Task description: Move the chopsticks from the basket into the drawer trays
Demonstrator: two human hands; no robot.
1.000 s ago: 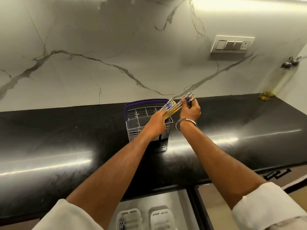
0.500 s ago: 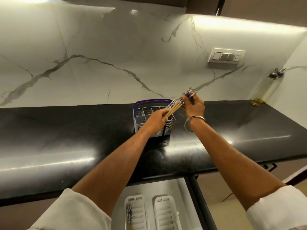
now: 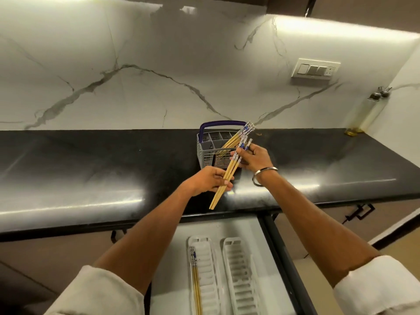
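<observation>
A bundle of chopsticks (image 3: 229,171) is held above the black surface (image 3: 91,169), just in front of the grey basket (image 3: 208,153). The bundle is gripped low on its bare wooden shafts by the left hand (image 3: 205,181), fingers curled round it, while its patterned upper ends are pinched by the right hand (image 3: 254,156).

The long axis of the bundle runs on a diagonal: the plain tips point down and toward the person, to the left, and the blue-and-white ends point up and away, to the right. More chopsticks (image 3: 236,138) are left leaning in the basket at a similar slant.

Below the surface edge, two white trays (image 3: 238,280) lie side by side in the open drawer (image 3: 270,258), and a pair of chopsticks (image 3: 196,285) is already laid lengthwise in the left one.

The risks are judged as follows: the loose sticks could fan out or slip from the bundle if either grip is eased before the trays are reached, and they could be caught on the surface edge if lowered at this slant. A turn to match the tray slots would be needed first.
</observation>
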